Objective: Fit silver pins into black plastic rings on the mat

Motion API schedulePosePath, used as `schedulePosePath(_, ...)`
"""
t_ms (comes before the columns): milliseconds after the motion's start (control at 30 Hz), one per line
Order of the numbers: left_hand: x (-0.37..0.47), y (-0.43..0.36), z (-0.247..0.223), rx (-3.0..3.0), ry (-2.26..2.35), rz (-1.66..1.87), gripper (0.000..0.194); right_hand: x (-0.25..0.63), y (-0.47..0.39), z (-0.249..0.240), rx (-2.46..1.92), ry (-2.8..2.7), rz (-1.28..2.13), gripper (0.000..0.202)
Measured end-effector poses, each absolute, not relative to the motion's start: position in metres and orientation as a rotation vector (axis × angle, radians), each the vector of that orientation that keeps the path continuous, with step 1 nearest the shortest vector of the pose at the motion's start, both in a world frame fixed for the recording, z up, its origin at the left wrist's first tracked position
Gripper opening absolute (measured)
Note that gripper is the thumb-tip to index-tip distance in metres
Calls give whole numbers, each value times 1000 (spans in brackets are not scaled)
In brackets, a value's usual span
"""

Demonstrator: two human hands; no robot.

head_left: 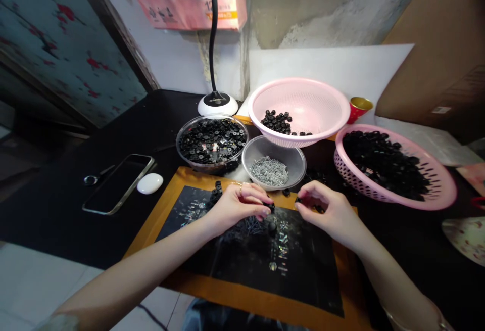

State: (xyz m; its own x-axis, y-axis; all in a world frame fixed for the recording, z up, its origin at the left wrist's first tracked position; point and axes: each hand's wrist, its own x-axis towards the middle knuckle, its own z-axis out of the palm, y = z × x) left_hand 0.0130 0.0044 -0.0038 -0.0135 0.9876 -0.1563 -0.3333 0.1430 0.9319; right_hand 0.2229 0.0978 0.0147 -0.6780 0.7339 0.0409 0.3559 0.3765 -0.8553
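Note:
Over the black mat my left hand pinches a small black round plastic part between thumb and fingers. Just to its right, my right hand has thumb and forefinger closed on a small black piece, whose exact kind is too small to tell. The hands are a short way apart. Beneath my left hand lies a loose heap of grey screws, partly hidden. A black round part rests beside them. More black parts are piled behind my left wrist.
Behind the mat stand a clear bowl of silver screws and a clear dish of black discs. Two pink baskets hold black parts. A lamp, red cup, phone and white oval object stand around.

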Motion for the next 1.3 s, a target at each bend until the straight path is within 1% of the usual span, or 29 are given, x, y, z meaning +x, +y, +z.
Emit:
schedulePosePath(100, 13, 4, -2, 863, 1071, 1276, 21, 216, 87, 12, -821, -2075, 1522, 15)
schedulePosePath(167, 14, 3, -1, 847, 1058, 1261, 22, 212, 83, 8, -802, -1979, 1624, 17)
schedulePosePath(233, 14, 3, -1, 813, 1033, 1237, 22, 210, 81, 3, -810, -1872, 1665, 14)
schedulePosePath(367, 13, 2, -3, 804, 1082, 1221, 28, 204, 80, -1, -777, -1624, 1736, 13)
schedulePosePath(500, 13, 3, -5, 837, 1119, 1239, 23, 201, 77, 1, -836, -1427, 1837, 14)
schedulePosePath(633, 15, 3, -3, 925, 1123, 1268, 19, 202, 76, 1, -901, -1374, 1964, 27)
schedulePosePath(667, 16, 3, -3, 952, 1127, 1283, 18, 202, 76, 0, -908, -1362, 1988, 28)
schedulePosePath(933, 18, -1, -2, 978, 1138, 1338, 18, 200, 73, -10, -833, -1243, 2034, 20)
schedulePosePath(1100, 17, -3, -2, 1063, 1106, 1364, 16, 199, 71, -12, -836, -1294, 2042, 25)
schedulePosePath(1300, 15, -5, 2, 1257, 1115, 1353, 14, 199, 68, -8, -793, -1398, 1970, 24)
